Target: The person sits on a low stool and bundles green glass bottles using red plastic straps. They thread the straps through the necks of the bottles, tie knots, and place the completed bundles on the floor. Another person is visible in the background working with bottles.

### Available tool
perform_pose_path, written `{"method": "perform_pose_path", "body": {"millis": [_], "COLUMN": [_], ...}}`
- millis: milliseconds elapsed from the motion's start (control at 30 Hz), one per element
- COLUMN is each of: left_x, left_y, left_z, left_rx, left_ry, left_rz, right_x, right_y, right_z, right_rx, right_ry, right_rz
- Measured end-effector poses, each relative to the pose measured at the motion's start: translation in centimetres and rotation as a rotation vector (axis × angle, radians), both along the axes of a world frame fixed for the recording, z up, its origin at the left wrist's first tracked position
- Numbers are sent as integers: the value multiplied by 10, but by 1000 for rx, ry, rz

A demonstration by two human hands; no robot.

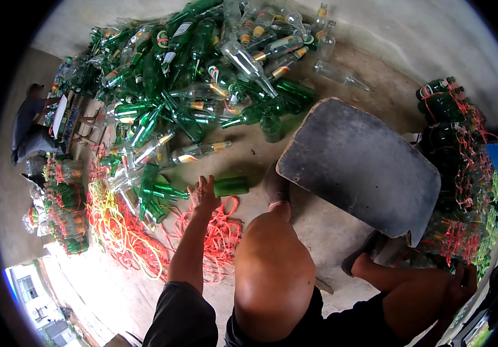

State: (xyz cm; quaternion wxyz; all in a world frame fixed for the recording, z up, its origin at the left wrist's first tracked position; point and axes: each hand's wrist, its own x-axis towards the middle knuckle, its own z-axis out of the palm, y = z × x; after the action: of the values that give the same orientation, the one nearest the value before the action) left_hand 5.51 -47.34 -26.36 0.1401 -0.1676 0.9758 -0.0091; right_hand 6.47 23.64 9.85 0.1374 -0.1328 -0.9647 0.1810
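Note:
My left hand (204, 194) reaches forward over the floor, its fingers bent over the neck end of a green glass bottle (231, 185). That bottle lies on its side with its base to the right. Left of the hand, another green bottle (169, 191) lies among others. Just beyond is a clear bottle (201, 152) with an orange label. At the far right, my right hand (463, 283) rests by my bent knee, in shadow, its fingers apart with nothing seen in them.
A large heap of green and clear bottles (202, 52) lies ahead against the wall. Red and yellow plastic strings (124, 225) are tangled at left. A dark board (358, 165) stands right of my foot. Tied bottle bundles (442, 110) line the right. Another person (32, 124) sits far left.

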Motion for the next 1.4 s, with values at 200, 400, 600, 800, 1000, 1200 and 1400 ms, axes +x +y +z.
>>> {"method": "perform_pose_path", "body": {"millis": [200, 400, 600, 800, 1000, 1200, 1400], "left_x": [4, 9, 20, 30, 22, 11, -4], "left_y": [17, 24, 29, 30, 36, 48, 65], "left_z": [12, 40, 73, 85, 111, 164, 257], "left_rx": [118, 329, 592, 459, 413, 305, 198], "left_ry": [5, -33, -46, 55, 209, 341, 519], "left_rz": [64, 100, 104, 95, 111, 91, -20], "right_x": [3, 7, 14, 28, 36, 45, 47], "right_y": [8, 18, 25, 27, 42, 20, 3], "right_z": [-1, -4, -9, -5, -24, -1, 17], "right_rx": [-31, -66, -92, -79, -161, -87, -156], "right_ry": [3, 47, 72, 51, 214, 197, 218], "right_rz": [20, 73, 96, 23, 35, -27, -17]}}
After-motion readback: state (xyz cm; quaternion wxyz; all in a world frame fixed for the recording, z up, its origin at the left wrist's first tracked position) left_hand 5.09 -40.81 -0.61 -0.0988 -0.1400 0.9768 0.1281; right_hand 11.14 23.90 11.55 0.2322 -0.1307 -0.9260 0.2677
